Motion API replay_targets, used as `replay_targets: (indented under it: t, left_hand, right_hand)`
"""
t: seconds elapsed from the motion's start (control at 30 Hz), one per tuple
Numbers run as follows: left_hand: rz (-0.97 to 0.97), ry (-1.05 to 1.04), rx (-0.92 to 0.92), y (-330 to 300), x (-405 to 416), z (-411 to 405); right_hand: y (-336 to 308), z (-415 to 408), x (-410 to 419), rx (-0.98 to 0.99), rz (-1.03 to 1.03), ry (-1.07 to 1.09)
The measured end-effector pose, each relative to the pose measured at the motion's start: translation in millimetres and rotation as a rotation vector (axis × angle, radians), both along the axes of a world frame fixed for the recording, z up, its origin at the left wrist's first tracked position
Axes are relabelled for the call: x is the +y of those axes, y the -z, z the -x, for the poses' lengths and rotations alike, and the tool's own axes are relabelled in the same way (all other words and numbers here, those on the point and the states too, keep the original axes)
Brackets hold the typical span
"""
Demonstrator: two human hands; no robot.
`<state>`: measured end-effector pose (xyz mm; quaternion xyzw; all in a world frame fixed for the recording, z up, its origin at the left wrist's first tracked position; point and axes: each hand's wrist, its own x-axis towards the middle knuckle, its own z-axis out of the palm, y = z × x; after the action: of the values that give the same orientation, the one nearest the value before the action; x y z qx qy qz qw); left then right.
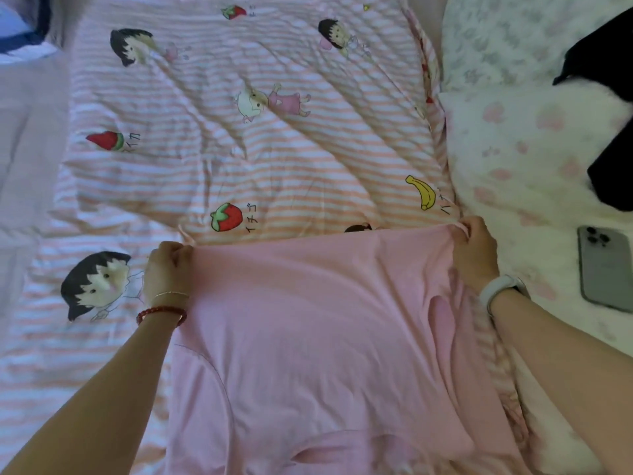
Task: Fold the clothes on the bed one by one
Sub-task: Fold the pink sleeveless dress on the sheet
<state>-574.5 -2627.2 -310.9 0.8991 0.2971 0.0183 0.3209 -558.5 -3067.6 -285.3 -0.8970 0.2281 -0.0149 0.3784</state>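
Observation:
A plain pink garment (pixel 318 330) lies spread over the striped cartoon-print quilt (pixel 219 138), reaching from the near edge of the view to the middle. My left hand (pixel 166 272) pinches its far left corner. My right hand (pixel 474 250) pinches its far right corner. Between the two hands the far hem is pulled straight. A sleeve seam shows at the lower left of the garment, and folds bunch along its right side.
A grey phone (pixel 604 269) lies face down on the pale floral pillow (pixel 513 149) at the right. A black garment (pixel 609 108) lies on the pillows at the far right. White and blue cloth (pixel 20 32) sits at the top left.

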Motion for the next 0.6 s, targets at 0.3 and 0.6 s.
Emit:
replay_targets:
  t: [0.3, 0.6]
  left_hand:
    - [-0.402, 0.272, 0.146, 15.2, -38.9, 12.5]
    - [-0.379, 0.645, 0.478, 44.6, -110.0, 22.6]
  right_hand:
    - [35.2, -7.0, 6.8, 0.183, -0.101, 0.057]
    - [32.0, -23.9, -16.7, 0.256, 0.003, 0.151]
